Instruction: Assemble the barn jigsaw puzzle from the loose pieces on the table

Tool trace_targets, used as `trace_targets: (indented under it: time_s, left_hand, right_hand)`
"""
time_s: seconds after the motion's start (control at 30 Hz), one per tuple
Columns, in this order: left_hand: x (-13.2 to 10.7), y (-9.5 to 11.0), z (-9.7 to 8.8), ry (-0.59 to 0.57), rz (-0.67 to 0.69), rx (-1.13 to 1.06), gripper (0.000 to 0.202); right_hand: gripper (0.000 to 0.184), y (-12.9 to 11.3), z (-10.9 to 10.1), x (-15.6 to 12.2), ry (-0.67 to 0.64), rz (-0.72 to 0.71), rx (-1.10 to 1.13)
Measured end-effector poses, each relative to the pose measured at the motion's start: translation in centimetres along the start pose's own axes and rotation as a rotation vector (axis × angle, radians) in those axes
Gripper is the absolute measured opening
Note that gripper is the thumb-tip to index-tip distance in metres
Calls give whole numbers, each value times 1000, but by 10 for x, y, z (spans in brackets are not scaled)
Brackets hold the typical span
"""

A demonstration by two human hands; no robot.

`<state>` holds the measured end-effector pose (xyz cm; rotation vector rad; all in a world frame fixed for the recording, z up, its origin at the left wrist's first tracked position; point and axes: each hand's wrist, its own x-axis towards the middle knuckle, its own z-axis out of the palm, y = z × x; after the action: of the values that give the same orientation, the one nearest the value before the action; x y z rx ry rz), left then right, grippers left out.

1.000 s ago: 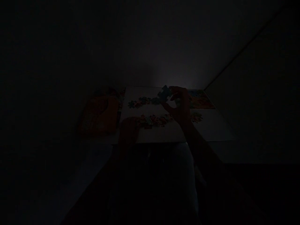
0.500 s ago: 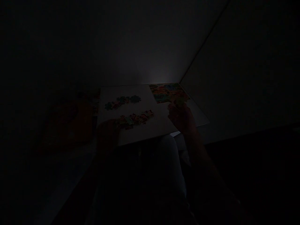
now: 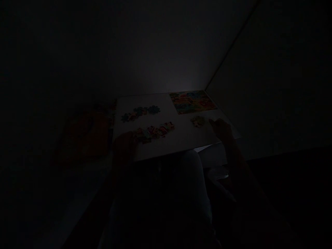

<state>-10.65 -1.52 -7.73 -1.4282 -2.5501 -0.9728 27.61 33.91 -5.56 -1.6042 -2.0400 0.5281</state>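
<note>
Honestly, it's super dark, but these puzzle pieces look sorted on purpose: a bluish-green bunch (image 3: 140, 111) sits toward the back of the white worktop (image 3: 178, 138), a redder pile (image 3: 155, 131) nearer the front, and a small yellowish cluster (image 3: 198, 121) by itself just in front of the picture sheet (image 3: 193, 102). Guessing the gaps keep groups from mixing, and the sheet lies flat so it's easy to check. Left hand (image 3: 124, 147) is at the near left edge beside the redder pile, maybe steadying things; can't tell how its fingers are set. Right hand (image 3: 221, 128) is just right of the small cluster, not touching, fingers seemingly bunched, too dark to tell if they're holding anything.
</note>
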Motion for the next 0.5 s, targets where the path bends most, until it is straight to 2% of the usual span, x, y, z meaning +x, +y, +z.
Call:
trace_targets:
  time_s: [0.1,0.2,0.27,0.33,0.4,0.43,0.5]
  left_hand:
    - [0,-5,2,-40,70,-74,49]
    - [0,-11,1,-56,116,-166,52]
    - [8,-10,-3,-8,101,-222,54]
    - [29,-4,-6,77,81,-264,53]
    - [64,6,-3,139,115,-307,52]
    - [85,12,1,132,151,-321,52]
    - [127,24,16,18,197,-250,53]
  right_hand:
    - [60,-7,19,-20,42,-87,35]
    - [51,-35,51,-45,-66,-227,117]
    - [41,-57,71,-55,-141,-329,178]
    - [37,-75,84,-58,-217,-397,240]
    - [38,-82,89,-57,-272,-403,289]
    - [39,-82,89,-56,-287,-392,308]
    - [38,-79,88,-54,-290,-376,335]
